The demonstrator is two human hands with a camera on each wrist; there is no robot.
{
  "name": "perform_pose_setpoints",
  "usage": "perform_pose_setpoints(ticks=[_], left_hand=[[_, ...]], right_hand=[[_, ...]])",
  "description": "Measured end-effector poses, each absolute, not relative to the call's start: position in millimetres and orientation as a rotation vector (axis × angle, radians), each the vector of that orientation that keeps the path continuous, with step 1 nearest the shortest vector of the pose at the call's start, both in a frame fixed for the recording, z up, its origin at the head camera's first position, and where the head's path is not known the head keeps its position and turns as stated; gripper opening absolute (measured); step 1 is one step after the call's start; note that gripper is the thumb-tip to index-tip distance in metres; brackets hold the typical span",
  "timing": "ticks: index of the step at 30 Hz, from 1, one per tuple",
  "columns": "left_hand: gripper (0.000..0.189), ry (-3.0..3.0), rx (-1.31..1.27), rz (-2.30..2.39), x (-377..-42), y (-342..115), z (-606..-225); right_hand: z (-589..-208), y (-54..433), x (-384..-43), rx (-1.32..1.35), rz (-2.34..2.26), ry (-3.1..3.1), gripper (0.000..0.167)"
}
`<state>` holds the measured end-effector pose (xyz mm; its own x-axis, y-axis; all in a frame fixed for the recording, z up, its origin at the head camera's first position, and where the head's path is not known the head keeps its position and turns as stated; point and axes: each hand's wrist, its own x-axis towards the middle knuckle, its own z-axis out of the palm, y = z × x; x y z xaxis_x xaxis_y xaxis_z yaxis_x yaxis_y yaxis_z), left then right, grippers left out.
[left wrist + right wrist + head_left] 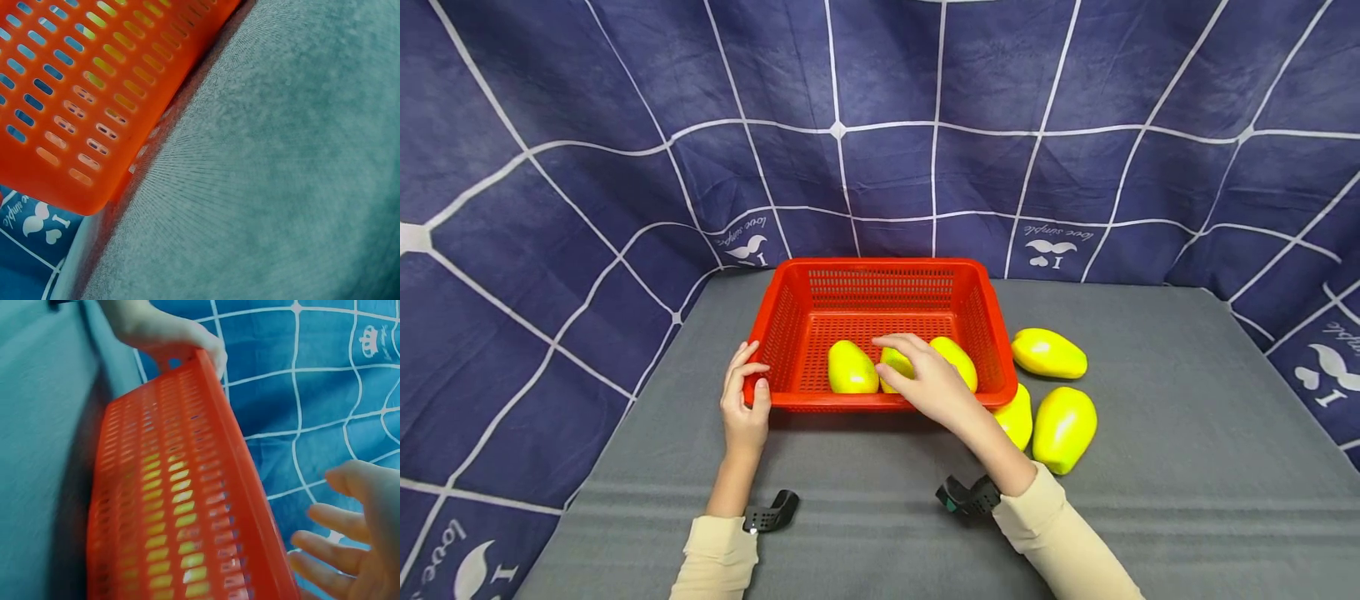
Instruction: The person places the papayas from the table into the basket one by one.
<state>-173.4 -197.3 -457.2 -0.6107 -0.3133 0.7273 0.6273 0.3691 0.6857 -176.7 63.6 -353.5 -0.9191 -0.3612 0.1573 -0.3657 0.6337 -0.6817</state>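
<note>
The red slotted basket (880, 264) is standing by the far edge of the grey tabletop (865, 500), and the left hand (745, 423) is gripping its near-left corner, fingers and thumb curling around the rim. The right hand (934, 385) is hovering above the near rim, fingers loosely spread and holding nothing; whether they are touching fruit below is impossible to tell. Inside, a left mango (852, 367), a middle mango (895, 360) and a right mango (957, 363) are lying along the near wall. Since all three are crowding that side, lifting by the one gripped corner would probably be tipping the basket and setting them rolling. Outside, a far mango (1048, 353) is lying beside the right rim, a near mango (1064, 429) is lying off the near-right corner, and a half-hidden mango (1016, 417) is sitting between that corner and its neighbour. This last one seems most at risk: the rim and right forearm are partly covering it, so a careless arm swing or rightward shove could be knocking it away.
</note>
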Motion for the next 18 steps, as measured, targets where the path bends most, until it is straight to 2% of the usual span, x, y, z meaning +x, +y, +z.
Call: perform_pose_setpoints(ticks=[12,18], left_hand=[[0.016,-1.771,-0.289,-1.374,-174.5,-198.0,-456.8],[0.016,-1.771,-0.285,-1.369,-174.6,-198.3,-457.8]], right_hand=[[-377.7,143.2,-121.1,0.512,0.937,-2.446,0.045],[-402.7,185.6,-94.1,0.253,0.899,-2.417,0.049]])
